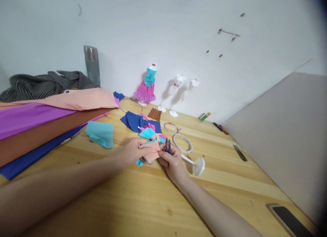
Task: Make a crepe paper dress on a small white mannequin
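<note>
In the head view, my left hand (pixel 133 151) is closed on a folded piece of peach crepe paper (pixel 151 151) with a turquoise layer along its edge. My right hand (pixel 174 161) grips small scissors (pixel 167 145), their dark blades pointing up and away. Its thumb and fingers also meet the right edge of the peach paper. Just behind the hands lies a small dress-form mannequin with a turquoise paper fan (pixel 146 133) and pink paper on it. Its white round base (pixel 198 166) sticks out to the right; my hands hide its middle.
Upright at the wall stand a dressed mannequin (pixel 146 90) and two bare white ones. Tape rolls (pixel 182 143), blue paper (pixel 131 121) and a turquoise sheet (pixel 99 133) lie around. Paper rolls (pixel 38 117) and a bottle (pixel 92 66) are left; a cutter (pixel 240 152) and phone (pixel 291 220) right.
</note>
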`<state>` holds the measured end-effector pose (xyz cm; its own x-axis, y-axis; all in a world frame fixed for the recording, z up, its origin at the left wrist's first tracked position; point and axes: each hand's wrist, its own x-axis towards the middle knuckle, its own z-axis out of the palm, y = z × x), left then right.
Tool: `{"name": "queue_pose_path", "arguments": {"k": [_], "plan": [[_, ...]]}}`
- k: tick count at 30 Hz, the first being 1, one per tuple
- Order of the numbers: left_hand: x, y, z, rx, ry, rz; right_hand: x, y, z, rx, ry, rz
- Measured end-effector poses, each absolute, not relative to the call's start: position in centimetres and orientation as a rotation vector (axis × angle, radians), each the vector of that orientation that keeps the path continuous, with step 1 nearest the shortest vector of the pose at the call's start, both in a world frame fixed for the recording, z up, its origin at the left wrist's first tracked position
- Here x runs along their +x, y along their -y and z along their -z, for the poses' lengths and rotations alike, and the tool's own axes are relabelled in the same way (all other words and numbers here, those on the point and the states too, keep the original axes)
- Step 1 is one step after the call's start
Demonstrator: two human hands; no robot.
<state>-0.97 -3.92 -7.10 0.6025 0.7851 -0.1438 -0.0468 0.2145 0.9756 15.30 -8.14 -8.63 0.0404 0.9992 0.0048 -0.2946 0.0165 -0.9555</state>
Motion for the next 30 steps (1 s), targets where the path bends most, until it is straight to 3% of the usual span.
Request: {"name": "queue_pose_path", "arguments": {"k": [30], "plan": [[-2.9,3.4,4.3,1.376,-0.680,-0.872,15.3,7.8,9.0,-0.879,0.907,-1.314]]}}
